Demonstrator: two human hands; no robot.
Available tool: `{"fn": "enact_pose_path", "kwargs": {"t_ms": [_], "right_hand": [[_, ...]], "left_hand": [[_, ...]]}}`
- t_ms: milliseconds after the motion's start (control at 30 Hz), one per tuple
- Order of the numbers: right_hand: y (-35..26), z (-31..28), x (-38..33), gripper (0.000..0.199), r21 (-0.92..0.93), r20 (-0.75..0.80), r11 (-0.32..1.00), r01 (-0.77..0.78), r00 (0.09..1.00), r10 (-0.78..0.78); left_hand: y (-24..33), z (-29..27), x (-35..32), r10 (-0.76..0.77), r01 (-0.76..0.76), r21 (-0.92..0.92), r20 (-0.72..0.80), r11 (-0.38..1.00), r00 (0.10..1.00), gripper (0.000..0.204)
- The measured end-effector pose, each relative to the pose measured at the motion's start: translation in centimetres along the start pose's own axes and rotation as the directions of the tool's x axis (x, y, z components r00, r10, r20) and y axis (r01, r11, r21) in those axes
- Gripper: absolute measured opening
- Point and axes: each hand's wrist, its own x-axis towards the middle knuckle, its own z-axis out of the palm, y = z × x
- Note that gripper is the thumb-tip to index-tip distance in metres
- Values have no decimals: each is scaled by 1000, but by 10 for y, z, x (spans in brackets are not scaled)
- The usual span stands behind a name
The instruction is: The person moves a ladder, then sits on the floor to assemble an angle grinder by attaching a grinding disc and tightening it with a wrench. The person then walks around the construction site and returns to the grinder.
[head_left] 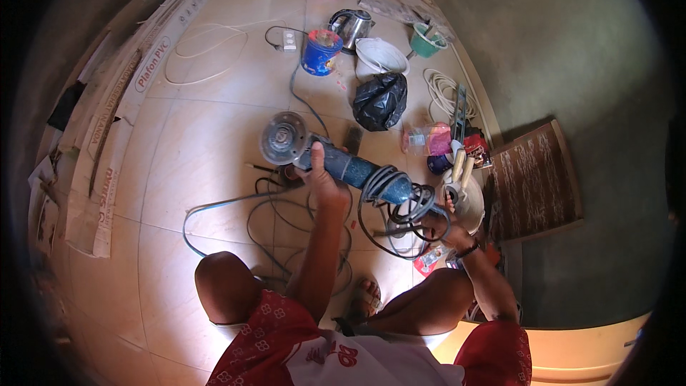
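A blue and dark grey angle grinder (350, 168) is raised above the tiled floor, its round cutting disc (274, 144) toward the far left. My left hand (323, 180) is closed round the grinder near its head, thumb up along the side. Loops of dark power cord (371, 189) wrap the rear end of the tool. At that end my right hand (444, 227) is closed on the cord; its fingers are partly hidden by the loops. Beneath the grinder, more loose cable (250, 225) lies tangled on the tiles.
Farther off stand a blue bucket (321, 57), a steel kettle (350, 28), a white pail (379, 61) and a black plastic bag (381, 102). Tools with pale handles (466, 171) lie at right, near a brown textured board (536, 179). Long boxes (114, 143) line the left side.
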Motion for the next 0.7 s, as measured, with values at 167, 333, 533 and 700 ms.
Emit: {"fn": "enact_pose_path", "kwargs": {"t_ms": [167, 333, 533, 700], "right_hand": [[-21, -31, -40, 14, 313, 30, 945, -93, 996, 88], [-75, -73, -71, 7, 127, -536, 932, 339, 814, -223], [-108, -120, -70, 20, -147, -777, 829, 540, 456, -435], [-120, -98, -89, 46, 221, -560, 798, 561, 743, -367]], "left_hand": [[44, 4, 29, 494, -508, 258, 120, 822, 861, 59], [78, -6, 49, 416, -598, 492, 436, 632, 798, 72], [80, -8, 35, -168, 101, 221, 310, 970, 936, 44], [84, -13, 36, -326, 312, 99, 395, 945, 859, 44]]}}
